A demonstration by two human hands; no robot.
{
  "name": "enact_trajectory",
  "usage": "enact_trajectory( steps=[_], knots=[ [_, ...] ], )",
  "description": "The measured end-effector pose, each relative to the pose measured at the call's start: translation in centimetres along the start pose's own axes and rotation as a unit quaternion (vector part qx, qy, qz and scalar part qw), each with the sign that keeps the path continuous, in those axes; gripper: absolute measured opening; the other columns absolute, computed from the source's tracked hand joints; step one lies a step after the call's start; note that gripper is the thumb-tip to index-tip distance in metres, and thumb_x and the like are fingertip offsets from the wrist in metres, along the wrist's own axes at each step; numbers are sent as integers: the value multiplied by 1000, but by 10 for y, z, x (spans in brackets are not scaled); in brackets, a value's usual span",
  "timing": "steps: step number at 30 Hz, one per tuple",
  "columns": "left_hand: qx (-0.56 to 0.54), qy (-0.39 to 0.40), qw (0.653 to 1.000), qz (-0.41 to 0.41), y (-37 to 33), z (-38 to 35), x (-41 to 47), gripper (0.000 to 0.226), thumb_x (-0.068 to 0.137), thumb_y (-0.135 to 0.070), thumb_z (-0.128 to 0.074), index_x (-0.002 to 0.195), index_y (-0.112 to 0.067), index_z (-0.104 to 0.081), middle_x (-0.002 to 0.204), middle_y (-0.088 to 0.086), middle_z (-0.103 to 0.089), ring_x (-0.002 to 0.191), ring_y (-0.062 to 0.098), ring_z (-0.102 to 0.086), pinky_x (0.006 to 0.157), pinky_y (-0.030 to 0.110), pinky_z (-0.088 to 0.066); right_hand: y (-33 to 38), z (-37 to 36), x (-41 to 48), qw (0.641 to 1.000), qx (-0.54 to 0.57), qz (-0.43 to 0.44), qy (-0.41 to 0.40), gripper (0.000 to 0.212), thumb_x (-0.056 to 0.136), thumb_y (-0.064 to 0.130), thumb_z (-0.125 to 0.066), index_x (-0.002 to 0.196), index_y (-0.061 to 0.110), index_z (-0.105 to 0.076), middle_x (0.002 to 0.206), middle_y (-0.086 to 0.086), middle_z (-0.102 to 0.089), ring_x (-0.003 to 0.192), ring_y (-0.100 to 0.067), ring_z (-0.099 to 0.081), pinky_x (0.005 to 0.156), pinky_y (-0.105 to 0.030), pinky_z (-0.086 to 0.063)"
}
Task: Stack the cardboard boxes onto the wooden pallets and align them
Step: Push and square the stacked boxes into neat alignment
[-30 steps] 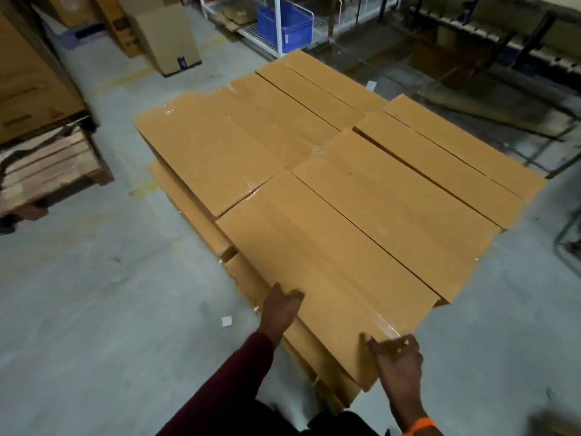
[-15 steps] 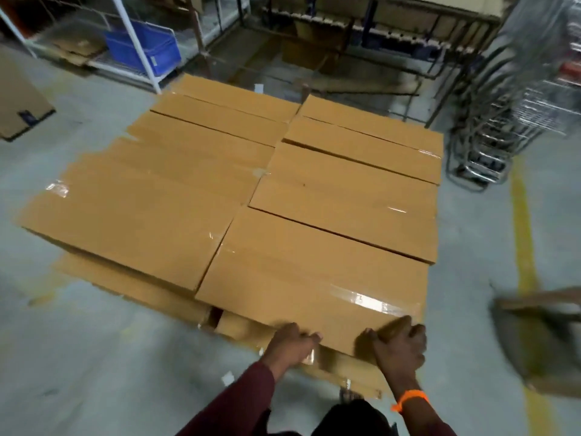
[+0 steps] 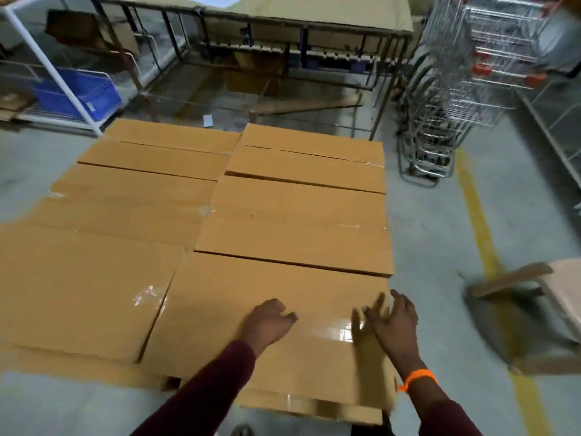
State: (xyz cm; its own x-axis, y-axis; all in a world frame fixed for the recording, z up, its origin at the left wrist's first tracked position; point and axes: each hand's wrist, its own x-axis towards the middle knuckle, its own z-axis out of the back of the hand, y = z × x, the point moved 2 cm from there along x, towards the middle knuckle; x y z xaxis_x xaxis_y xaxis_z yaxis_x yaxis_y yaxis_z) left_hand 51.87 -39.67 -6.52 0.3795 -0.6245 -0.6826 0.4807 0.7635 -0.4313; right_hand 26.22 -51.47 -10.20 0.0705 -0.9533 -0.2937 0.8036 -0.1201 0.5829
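Facing me: a top layer of cardboard boxes (image 3: 295, 228) lies flat in two columns, long sides across my view, with thin dark gaps between some of them.
Nearest box (image 3: 220, 309): it sits at the near right corner of the stack, with a glossy strip of tape across its near part. Its left end meets the left-column box (image 3: 78, 287), which lies at a slight angle to it.
Lower layer (image 3: 314, 409): a strip of more cardboard shows under the near edge of the nearest box, sticking out a little toward me.
Left hand (image 3: 267, 322): I see it resting on top of the nearest box around its middle, knuckles up, fingers loosely bent, gripping nothing.
Right hand (image 3: 393, 322): it is over the same box by its right edge, fingers spread wide and holding nothing. It is blurred, so I cannot tell whether it touches the cardboard.
Both hands: they are well apart from each other, over the near half of that box.
Wristband (image 3: 419, 377): orange, on the right wrist. A dark red sleeve (image 3: 201, 394) covers the left forearm.
Beyond the far edge: a metal-framed table (image 3: 251, 26), a blue crate (image 3: 75, 92) on a white rack to the left, and nested wire trolleys (image 3: 471, 73) to the right.
Floor (image 3: 434, 247): grey concrete with a yellow line (image 3: 481, 234) right of the stack, and a blurred wooden piece of furniture (image 3: 509, 280) across that line.
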Motion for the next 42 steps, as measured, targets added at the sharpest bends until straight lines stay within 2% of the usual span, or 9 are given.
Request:
enact_trajectory(
  steps=[8, 12, 15, 18, 23, 29, 32, 37, 42],
  knots=[
    [-154, -177, 970, -60, -169, 37, 123, 45, 94, -38, -66, 133, -17, -59, 131, 2, -65, 116, 16, -62, 99, 30, -49, 54, 45, 229, 991, 91, 68, 72, 75, 87, 41, -78, 147, 7, -47, 148, -17, -51, 130, -35, -53, 107, -43, -44],
    [-70, -253, 963, -59, -216, 38, 181, 53, 96, -35, -64, 144, -19, -50, 145, 3, -53, 133, 18, -48, 109, 29, -39, 70, 41, 330, 978, 155, 59, 124, 82, 85, 42, -81, 150, 8, -44, 141, -5, -55, 127, -30, -56, 104, -42, -46],
    [-8, -224, 974, -26, -226, 33, 206, 66, 97, -37, -60, 155, -19, -34, 164, 8, -25, 151, 26, -19, 122, 39, -25, 77, 25, 380, 957, 220, 55, 180, 102, 73, 60, -85, 156, 27, -35, 146, 6, -51, 131, -22, -54, 110, -44, -45],
    [-19, -179, 984, 14, -222, 24, 215, 73, 98, -38, -60, 158, -18, -26, 168, 8, -10, 154, 31, -8, 123, 44, -19, 54, -7, 411, 952, 226, 65, 196, 117, 57, 81, -82, 154, 40, -32, 151, 5, -53, 136, -21, -53, 110, -50, -47],
    [-18, -174, 984, 27, -220, 11, 220, 77, 97, -38, -61, 159, -18, -21, 169, 6, -2, 155, 31, -2, 124, 44, -16, 61, -5, 402, 947, 238, 66, 207, 113, 59, 82, -80, 154, 47, -29, 154, 5, -50, 137, -22, -52, 110, -51, -47],
    [-42, -184, 982, 23, -220, 15, 222, 71, 98, -39, -59, 158, -17, -27, 169, 6, -7, 154, 29, -8, 123, 41, -16, 64, -1, 404, 956, 194, 93, 200, 114, 60, 87, -73, 156, 45, -27, 154, 0, -50, 137, -27, -52, 110, -53, -46],
    [-40, -192, 980, 13, -217, 9, 211, 69, 99, -38, -58, 157, -16, -30, 168, 9, -15, 154, 27, -14, 123, 37, -16, 63, 4, 394, 958, 161, 100, 213, 114, 65, 88, -67, 159, 37, -26, 156, -3, -48, 138, -28, -50, 114, -51, -43],
    [-65, -233, 970, -2, -207, -20, 166, 67, 97, -34, -63, 154, -13, -36, 164, 14, -25, 151, 29, -21, 122, 34, -16, 59, 13, 373, 956, 145, 89, 241, 107, 82, 71, -68, 163, 23, -18, 164, -6, -34, 148, -23, -36, 120, -42, -34],
    [-154, -289, 945, 14, -183, -88, 79, 59, 97, -29, -64, 150, -13, -43, 161, 9, -32, 149, 26, -27, 119, 32, -23, 25, 11, 340, 934, 190, 37, 301, 119, 67, 83, -71, 161, 29, -22, 158, -4, -42, 140, -22, -46, 110, -53, -47]
  ],
)
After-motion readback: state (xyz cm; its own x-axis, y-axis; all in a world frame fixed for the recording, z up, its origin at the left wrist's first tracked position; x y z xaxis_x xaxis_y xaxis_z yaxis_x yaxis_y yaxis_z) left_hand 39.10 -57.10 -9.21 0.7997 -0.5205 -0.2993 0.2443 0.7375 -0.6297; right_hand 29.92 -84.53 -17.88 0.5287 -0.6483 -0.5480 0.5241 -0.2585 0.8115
